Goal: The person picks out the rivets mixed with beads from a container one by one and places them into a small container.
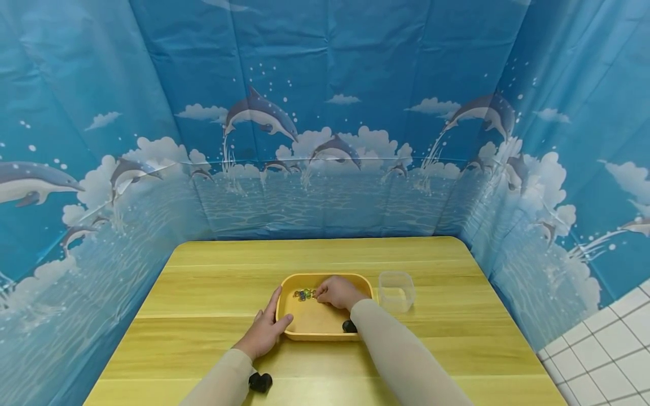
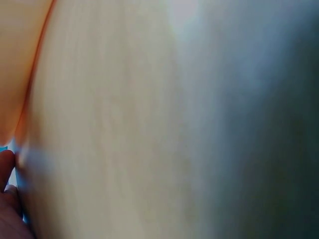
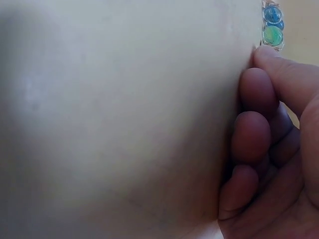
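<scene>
A yellow rectangular tray (image 1: pixel 317 324) stands on the wooden table, with a small cluster of coloured glass marbles (image 1: pixel 303 294) lying in its left half. My left hand (image 1: pixel 261 334) holds the tray at its left side, thumb over the rim and fingers along the outer wall. Inside the tray, my right hand (image 1: pixel 339 292) pinches with thumb and forefinger at the cluster's right edge; the marble in the pinch is mostly hidden. Blue and green marbles (image 3: pixel 272 35) show just beyond the thumb in the right wrist view, where the other fingers are curled.
Right of the tray stands a clear square plastic container (image 1: pixel 396 291). The wooden table (image 1: pixel 203 316) carries both. A blue curtain (image 1: pixel 325 203) printed with dolphins hangs behind and at the sides. A black wrist camera (image 1: pixel 260 383) sits by the left sleeve.
</scene>
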Demonstrator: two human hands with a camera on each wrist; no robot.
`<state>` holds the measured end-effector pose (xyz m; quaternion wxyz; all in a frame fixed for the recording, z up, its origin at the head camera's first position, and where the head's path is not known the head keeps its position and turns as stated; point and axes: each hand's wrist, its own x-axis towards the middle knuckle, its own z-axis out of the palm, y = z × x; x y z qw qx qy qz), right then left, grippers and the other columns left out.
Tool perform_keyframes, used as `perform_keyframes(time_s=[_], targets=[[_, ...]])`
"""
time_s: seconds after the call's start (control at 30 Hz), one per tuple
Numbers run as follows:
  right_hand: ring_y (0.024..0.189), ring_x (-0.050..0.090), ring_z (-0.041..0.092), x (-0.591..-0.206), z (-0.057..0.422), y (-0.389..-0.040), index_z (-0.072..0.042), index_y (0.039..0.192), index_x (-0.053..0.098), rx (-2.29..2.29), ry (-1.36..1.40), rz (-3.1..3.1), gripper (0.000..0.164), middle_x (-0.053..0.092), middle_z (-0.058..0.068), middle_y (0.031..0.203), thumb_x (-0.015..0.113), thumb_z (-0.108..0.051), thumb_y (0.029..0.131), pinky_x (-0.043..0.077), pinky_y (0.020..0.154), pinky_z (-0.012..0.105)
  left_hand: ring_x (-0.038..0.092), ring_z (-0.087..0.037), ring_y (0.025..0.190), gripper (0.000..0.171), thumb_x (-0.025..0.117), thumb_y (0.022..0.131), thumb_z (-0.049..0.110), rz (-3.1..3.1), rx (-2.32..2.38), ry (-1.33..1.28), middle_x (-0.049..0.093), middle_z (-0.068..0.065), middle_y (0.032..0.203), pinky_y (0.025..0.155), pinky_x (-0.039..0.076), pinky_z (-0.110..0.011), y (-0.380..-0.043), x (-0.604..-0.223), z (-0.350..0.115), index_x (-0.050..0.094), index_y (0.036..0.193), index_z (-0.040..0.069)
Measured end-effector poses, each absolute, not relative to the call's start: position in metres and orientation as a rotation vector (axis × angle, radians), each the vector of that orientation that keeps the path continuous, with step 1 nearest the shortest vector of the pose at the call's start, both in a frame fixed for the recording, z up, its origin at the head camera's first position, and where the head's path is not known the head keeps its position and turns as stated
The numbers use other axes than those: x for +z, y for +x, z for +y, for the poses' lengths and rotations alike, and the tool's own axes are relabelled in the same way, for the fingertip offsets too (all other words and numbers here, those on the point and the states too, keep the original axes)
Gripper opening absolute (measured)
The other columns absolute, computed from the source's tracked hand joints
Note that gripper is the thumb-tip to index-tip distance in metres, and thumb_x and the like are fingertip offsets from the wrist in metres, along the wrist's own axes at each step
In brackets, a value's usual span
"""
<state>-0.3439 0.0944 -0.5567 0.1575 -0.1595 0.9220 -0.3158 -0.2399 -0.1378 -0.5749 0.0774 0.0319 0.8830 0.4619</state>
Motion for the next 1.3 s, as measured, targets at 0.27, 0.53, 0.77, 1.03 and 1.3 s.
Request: perform_keyframes(time_s=[0.27,0.53,0.77,1.03,1.3], targets=[[0.067,0.057,0.008,-0.554,0.096,-0.344,-0.023,0.086,0.075,-0.916,-0.486,2.614,0.007,0.067,-0.013,0.08,0.07,-0.025,0.083,0.047,0.06,0.025,0.023,-0.042,0.136,0.074,0.054,0.089,0.05,2.632,1.448,0.134,0.034,-0.003,0.149,0.106,0.022,-0.063,-0.24,-0.574,-0.137,0.005,0.145,0.048],[0.073,0.057,0.007,-0.549,0.098,-0.343,-0.022,0.088,0.075,-0.928,-0.528,2.595,0.008,0.068,-0.011,0.086,0.068,-0.025,0.084,0.048,0.066,0.026,0.02,-0.036,0.14,0.075,0.057,0.09,0.045,2.664,1.492,0.173,0.019,0.001,0.154,0.111,0.014,-0.06,-0.236,-0.573,-0.13,0.009,0.147,0.042],[0.072,0.057,0.014,-0.543,0.102,-0.342,-0.02,0.088,0.074,-0.973,-0.506,2.556,0.009,0.067,-0.008,0.085,0.068,-0.025,0.085,0.047,0.061,0.027,0.013,-0.047,0.138,0.072,0.055,0.089,0.049,2.658,1.494,0.11,0.025,-0.008,0.152,0.106,0.018,-0.066,-0.233,-0.577,-0.129,0.011,0.145,0.046],[0.073,0.058,0.017,-0.54,0.106,-0.341,-0.018,0.091,0.074,-1.03,-0.475,2.507,0.011,0.069,-0.002,0.087,0.067,-0.024,0.085,0.048,0.061,0.027,0.008,-0.051,0.137,0.072,0.055,0.088,0.052,2.651,1.49,0.091,0.025,-0.009,0.152,0.102,0.018,-0.07,-0.235,-0.582,-0.131,0.011,0.144,0.049],[0.074,0.057,0.013,-0.53,0.111,-0.342,-0.016,0.097,0.073,-1.041,-0.495,2.509,0.017,0.067,-0.006,0.086,0.067,-0.026,0.085,0.048,0.064,0.027,0.006,-0.05,0.137,0.072,0.056,0.088,0.051,2.645,1.494,0.095,0.027,-0.009,0.151,0.103,0.013,-0.071,-0.235,-0.581,-0.131,0.01,0.143,0.052]])
